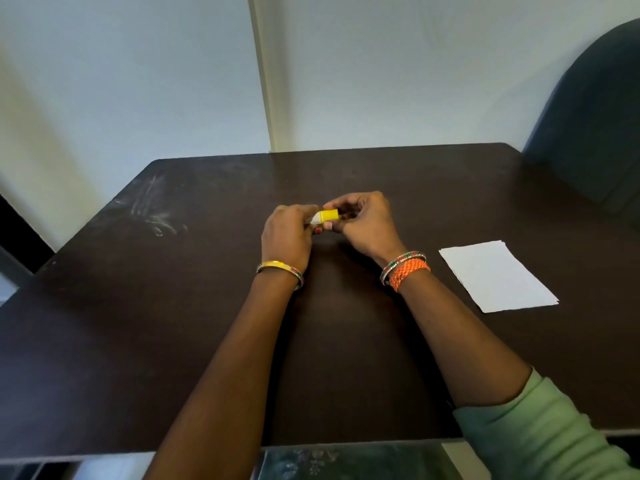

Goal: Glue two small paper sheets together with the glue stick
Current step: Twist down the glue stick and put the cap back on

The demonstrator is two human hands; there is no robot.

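Glue stick (325,216) lying roughly level, yellow end rightward, gripped by left hand (287,233), right hand (363,220)

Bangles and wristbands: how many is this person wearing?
4 visible: a yellow bangle and a thin beaded one on the left wrist; a beaded bangle and an orange band on the right. More may be hidden.

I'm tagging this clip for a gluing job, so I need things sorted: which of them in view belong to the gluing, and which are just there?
Belongs to the job:
- glue stick, held between the left hand and the right hand
- paper sheets, lying flat to the right, untouched

Just there:
- dark table
- chair at the far right
- bangles on the wrists
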